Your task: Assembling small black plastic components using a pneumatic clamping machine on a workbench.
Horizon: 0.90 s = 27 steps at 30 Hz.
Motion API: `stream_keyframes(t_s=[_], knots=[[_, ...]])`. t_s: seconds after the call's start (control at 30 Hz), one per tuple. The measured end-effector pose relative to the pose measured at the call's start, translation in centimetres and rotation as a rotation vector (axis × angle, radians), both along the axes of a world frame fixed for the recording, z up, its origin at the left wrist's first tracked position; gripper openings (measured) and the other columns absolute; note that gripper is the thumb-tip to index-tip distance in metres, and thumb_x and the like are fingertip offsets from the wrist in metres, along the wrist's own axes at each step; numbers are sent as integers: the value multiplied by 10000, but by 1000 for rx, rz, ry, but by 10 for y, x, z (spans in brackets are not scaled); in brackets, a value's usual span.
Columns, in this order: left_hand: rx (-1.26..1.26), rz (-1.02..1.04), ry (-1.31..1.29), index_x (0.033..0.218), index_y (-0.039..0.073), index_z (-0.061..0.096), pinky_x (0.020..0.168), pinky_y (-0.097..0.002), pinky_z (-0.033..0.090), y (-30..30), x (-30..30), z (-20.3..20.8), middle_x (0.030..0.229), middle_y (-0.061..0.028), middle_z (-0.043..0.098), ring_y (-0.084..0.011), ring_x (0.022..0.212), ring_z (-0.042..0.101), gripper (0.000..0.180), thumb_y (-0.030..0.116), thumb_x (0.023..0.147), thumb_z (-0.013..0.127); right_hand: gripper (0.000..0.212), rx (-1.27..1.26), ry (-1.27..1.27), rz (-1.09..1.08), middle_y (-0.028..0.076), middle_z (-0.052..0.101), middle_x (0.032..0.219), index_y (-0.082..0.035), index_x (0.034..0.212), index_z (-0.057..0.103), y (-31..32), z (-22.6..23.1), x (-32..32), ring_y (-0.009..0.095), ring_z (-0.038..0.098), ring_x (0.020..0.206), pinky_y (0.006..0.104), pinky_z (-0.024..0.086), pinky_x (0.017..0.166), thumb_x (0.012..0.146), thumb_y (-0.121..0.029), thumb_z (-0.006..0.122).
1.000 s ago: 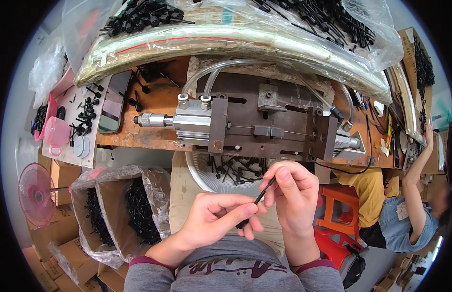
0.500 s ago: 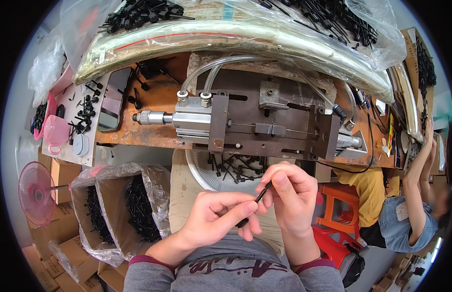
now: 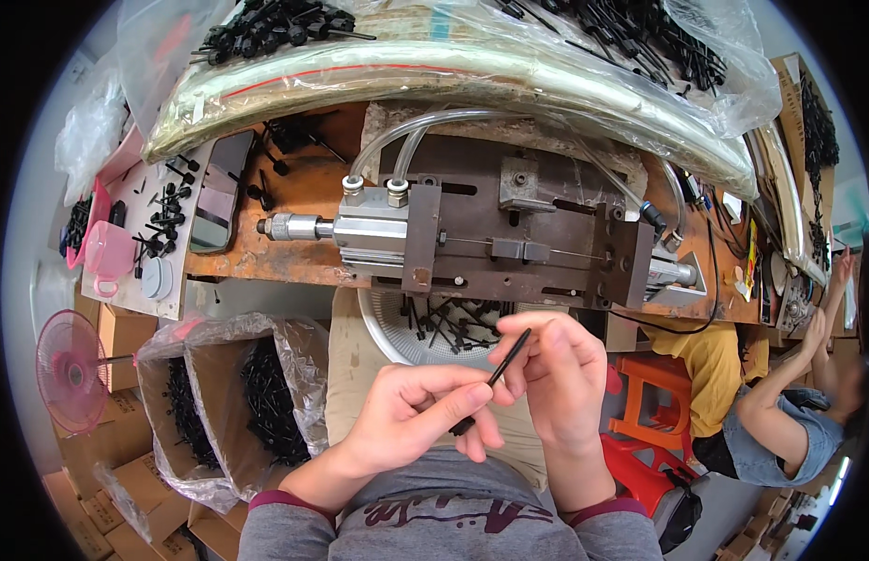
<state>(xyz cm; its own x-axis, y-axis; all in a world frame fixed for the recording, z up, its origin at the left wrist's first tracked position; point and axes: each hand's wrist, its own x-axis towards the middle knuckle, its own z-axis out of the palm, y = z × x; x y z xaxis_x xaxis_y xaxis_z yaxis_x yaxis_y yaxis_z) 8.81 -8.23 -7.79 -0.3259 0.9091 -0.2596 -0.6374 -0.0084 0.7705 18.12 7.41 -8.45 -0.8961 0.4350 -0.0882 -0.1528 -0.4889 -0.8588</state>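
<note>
A thin black rod-shaped part [image 3: 511,358] with a thicker head is pinched between the thumb and fingers of my left hand [image 3: 425,411]. It slants up to the right, its head showing below my left fingers. My right hand [image 3: 560,383] is beside the rod's upper end, fingers loosely curled and apart, the thumb off the rod. Whether a right fingertip still touches the rod is hard to tell. Beyond my hands, a white basket [image 3: 380,335] holds similar black parts. Over it stands a metal fixture [image 3: 518,210] with a cylinder [image 3: 371,234] and a small clamped block [image 3: 519,249].
Plastic-lined boxes [image 3: 196,374] of black parts stand at the lower left, near a pink fan [image 3: 71,372]. More black parts lie on plastic wrapping across the bench's back. An orange stool [image 3: 651,393] and a co-worker's arm [image 3: 780,402] are at the right.
My right thumb and fingers have loosened from the rod's upper end, which now shows bare. My left hand has barely moved. The co-worker's arms at the right have shifted.
</note>
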Motion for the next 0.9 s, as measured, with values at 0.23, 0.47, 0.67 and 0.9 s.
stream_keyframes(t_s=[0.23, 0.47, 0.67, 0.9], knots=[[-22, 43, 43, 1090, -44, 663, 640, -251, 544, 5, 3, 3, 836, -131, 709, -160, 702, 686, 207, 96, 987, 550, 284, 11, 49, 39, 127, 677, 921, 58, 1122, 635, 10, -2, 2, 99, 562, 643, 222, 453, 597, 996, -172, 527], [56, 120, 339, 1119, -77, 634, 699, -312, 588, 4, 2, 9, 867, -155, 711, -196, 786, 702, 196, 14, 970, 545, 104, 166, 15, -149, 143, 667, 923, 61, 974, 635, -2, 8, -3, 102, 557, 628, 225, 456, 577, 897, -5, 612], [90, 119, 570, 1035, -13, 586, 613, -257, 525, 1, 0, 6, 760, -67, 660, -111, 685, 639, 198, 156, 1018, 483, 100, 266, 95, -276, 117, 622, 869, 29, 981, 583, -11, 4, -8, 89, 500, 582, 200, 399, 547, 940, -62, 573], [118, 398, 674, 1045, 30, 432, 637, -287, 452, -9, -2, -1, 795, -51, 576, -133, 680, 533, 64, 49, 984, 433, 167, 387, 62, -295, 130, 673, 917, 27, 997, 621, -20, 24, -8, 126, 582, 653, 238, 458, 605, 989, -122, 546]])
